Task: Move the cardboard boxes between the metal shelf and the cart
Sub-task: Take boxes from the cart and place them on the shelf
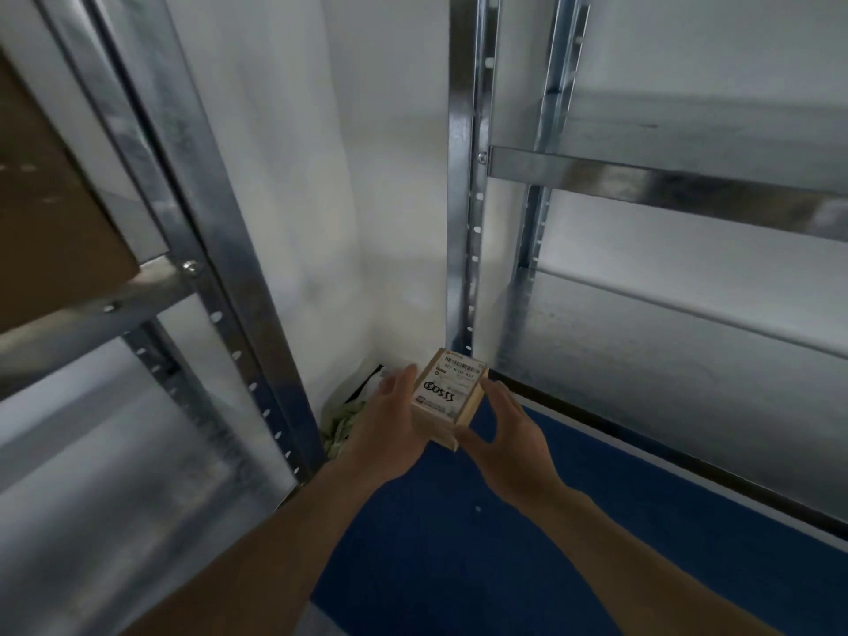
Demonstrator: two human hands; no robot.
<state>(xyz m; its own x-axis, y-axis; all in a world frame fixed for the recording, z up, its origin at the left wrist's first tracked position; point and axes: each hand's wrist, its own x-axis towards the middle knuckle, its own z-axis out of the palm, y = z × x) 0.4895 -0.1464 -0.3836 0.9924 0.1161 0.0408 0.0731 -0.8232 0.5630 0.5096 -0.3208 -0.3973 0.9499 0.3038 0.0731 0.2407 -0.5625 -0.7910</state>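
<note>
A small cardboard box [449,397] with a white shipping label on top is held in the air between both hands, low in the middle of the view. My left hand [387,429] holds its left side with the fingers stretched along it. My right hand [504,433] grips its right side, thumb at the near corner and fingers curled over the far edge. The box hangs over the blue floor, just left of the lower metal shelf [665,351] on the right. A larger brown cardboard box [50,213] sits on the left metal shelf [137,286].
Two galvanized shelf units flank a white wall corner, their upright posts [463,176] close to the hands. Crumpled greenish material [344,429] lies on the floor in the corner. Blue floor [459,543] spreads below my forearms. No cart is in view.
</note>
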